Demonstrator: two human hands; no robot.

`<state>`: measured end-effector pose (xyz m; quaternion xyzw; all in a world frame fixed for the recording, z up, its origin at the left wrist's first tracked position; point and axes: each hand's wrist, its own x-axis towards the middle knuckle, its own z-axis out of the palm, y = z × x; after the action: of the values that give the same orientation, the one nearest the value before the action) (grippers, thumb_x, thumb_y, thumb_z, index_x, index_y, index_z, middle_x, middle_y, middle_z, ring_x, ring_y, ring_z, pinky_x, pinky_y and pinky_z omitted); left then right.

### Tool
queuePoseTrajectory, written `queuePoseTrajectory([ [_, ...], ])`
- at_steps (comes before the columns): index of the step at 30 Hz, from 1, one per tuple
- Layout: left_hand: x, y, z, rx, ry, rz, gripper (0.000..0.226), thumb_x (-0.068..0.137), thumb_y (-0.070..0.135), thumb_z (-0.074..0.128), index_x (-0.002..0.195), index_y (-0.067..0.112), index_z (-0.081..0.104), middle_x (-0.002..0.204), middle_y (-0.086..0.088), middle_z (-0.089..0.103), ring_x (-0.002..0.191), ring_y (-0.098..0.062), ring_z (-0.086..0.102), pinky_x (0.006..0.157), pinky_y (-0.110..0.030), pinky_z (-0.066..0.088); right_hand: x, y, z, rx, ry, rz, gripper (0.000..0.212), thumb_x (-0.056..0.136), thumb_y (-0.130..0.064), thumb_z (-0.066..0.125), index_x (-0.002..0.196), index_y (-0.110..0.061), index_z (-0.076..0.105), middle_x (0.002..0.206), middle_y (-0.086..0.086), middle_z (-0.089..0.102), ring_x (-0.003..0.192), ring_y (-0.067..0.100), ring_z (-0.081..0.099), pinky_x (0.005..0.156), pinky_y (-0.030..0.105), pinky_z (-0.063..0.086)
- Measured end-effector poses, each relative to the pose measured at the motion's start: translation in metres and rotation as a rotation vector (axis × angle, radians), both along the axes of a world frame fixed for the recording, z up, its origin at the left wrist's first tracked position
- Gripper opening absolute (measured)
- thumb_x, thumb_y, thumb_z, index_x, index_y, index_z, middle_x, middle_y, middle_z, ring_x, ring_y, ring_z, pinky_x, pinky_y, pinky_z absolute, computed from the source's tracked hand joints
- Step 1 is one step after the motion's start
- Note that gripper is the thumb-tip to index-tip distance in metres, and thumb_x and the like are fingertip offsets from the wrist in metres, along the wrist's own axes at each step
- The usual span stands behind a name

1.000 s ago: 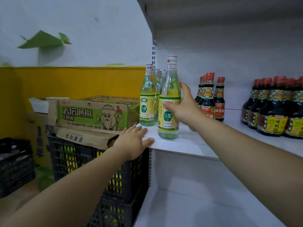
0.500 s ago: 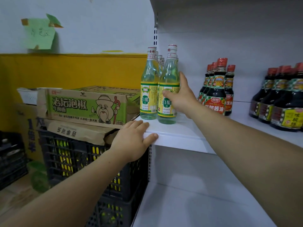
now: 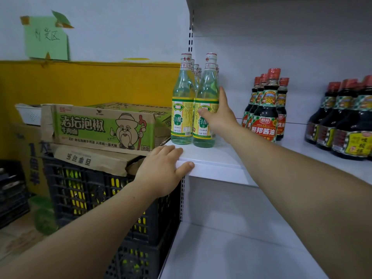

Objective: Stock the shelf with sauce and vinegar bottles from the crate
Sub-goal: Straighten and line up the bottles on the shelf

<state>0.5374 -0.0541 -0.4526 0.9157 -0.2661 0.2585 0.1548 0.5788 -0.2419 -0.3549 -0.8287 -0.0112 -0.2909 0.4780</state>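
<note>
Now that the vinegar bottle stands back beside its twin at 9 o'clock on the shelf, your right hand curls its fingers round it; your left hand rests flat on the shelf corner.

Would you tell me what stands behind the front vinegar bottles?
Further white vinegar bottles; only capped necks show. The front pair, one held by the right hand, covers their bodies and number.

The light is soft and even, not very bright. The white shelf glows, with grey shadow under it. The front vinegar bottle shines a little. The crate looks dark. The green paper is blurry. The picture's edges bend and stretch.
</note>
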Motion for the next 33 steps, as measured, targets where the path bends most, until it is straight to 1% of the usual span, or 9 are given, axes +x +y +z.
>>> queuePoseTrajectory([
  [3,0.001,0.001,0.001,0.017,0.04,0.003,0.065,0.091,0.062,0.029,0.143,0.024,0.035,0.149,-0.002,0.035,0.137,-0.021,0.023,0.111,-0.035,0.018,-0.008,0.0,-0.003,0.018,0.054,-0.012,0.098,0.089,-0.044,0.063,0.15,-0.038,-0.014,0.15,0.002,0.041,0.128,0.031,0.049,0.094,0.04,0.047],
  [5,0.0,0.002,0.003,0.036,0.081,0.021,0.065,0.09,0.064,0.027,0.144,0.026,0.032,0.151,0.0,0.031,0.139,-0.02,0.019,0.113,-0.04,0.017,-0.022,-0.002,-0.008,-0.001,0.082,-0.039,0.101,0.086,-0.052,0.063,0.15,-0.037,-0.015,0.154,0.003,0.034,0.132,0.031,0.045,0.101,0.038,0.039],
  [8,-0.004,0.001,0.011,0.104,0.18,0.086,0.067,0.09,0.066,0.022,0.147,0.032,0.022,0.157,-0.001,0.015,0.144,-0.02,0.005,0.115,-0.047,0.009,-0.05,-0.01,-0.017,-0.134,0.099,-0.048,0.096,0.084,-0.056,0.063,0.153,-0.034,0.0,0.157,0.003,0.028,0.138,0.029,0.036,0.102,0.034,0.031],
  [11,-0.02,-0.004,0.015,0.055,0.263,0.141,0.068,0.089,0.068,0.026,0.148,0.036,0.011,0.159,-0.002,-0.004,0.145,-0.021,-0.01,0.115,-0.052,0.003,-0.08,-0.017,-0.024,-0.234,0.1,-0.035,0.083,0.084,-0.055,0.064,0.151,-0.031,0.021,0.153,0.003,0.035,0.134,0.026,0.04,0.094,0.028,0.03],
  [15,-0.062,0.001,0.0,-0.079,0.215,0.074,0.073,0.088,0.063,0.04,0.149,0.033,0.013,0.159,-0.002,0.004,0.145,-0.021,0.002,0.115,-0.052,0.013,-0.113,-0.013,-0.028,-0.353,0.061,-0.003,0.068,0.084,-0.056,0.062,0.144,-0.033,0.037,0.146,0.0,0.046,0.125,0.02,0.047,0.087,0.024,0.033],
  [18,-0.094,0.025,-0.019,-0.119,0.318,0.067,0.073,0.088,0.059,0.048,0.149,0.031,0.018,0.158,-0.002,0.01,0.144,-0.022,0.01,0.115,-0.046,0.019,-0.134,0.004,-0.036,-0.394,0.061,0.012,0.079,0.084,-0.059,0.061,0.149,-0.026,0.032,0.154,0.002,0.036,0.137,0.024,0.037,0.103,0.03,0.033],
  [22,-0.132,0.067,-0.059,-0.081,0.442,0.108,0.077,0.088,0.054,0.054,0.15,0.025,0.02,0.157,-0.004,0.017,0.143,-0.022,0.016,0.114,-0.037,0.021,-0.161,0.04,-0.064,-0.382,0.055,0.111,0.079,0.086,-0.058,0.059,0.15,-0.026,0.029,0.157,0.002,0.03,0.141,0.025,0.031,0.108,0.033,0.028],
  [27,-0.163,0.119,-0.119,-0.122,0.579,0.235,0.086,0.082,0.054,0.063,0.149,0.026,0.017,0.157,-0.002,0.016,0.142,-0.023,0.019,0.111,-0.037,0.025,-0.18,0.091,-0.121,-0.374,0.154,0.244,0.078,0.085,-0.058,0.06,0.15,-0.027,0.029,0.155,0.002,0.032,0.139,0.025,0.034,0.107,0.037,0.033],
  [33,-0.198,0.173,-0.206,-0.18,0.767,0.373,0.093,0.079,0.047,0.07,0.15,0.026,0.014,0.157,-0.001,0.017,0.14,-0.023,0.025,0.109,-0.037,0.031,-0.188,0.152,-0.227,-0.359,0.377,0.374,0.082,0.085,-0.06,0.059,0.151,-0.031,0.022,0.158,0.0,0.027,0.141,0.025,0.032,0.106,0.038,0.033],
])
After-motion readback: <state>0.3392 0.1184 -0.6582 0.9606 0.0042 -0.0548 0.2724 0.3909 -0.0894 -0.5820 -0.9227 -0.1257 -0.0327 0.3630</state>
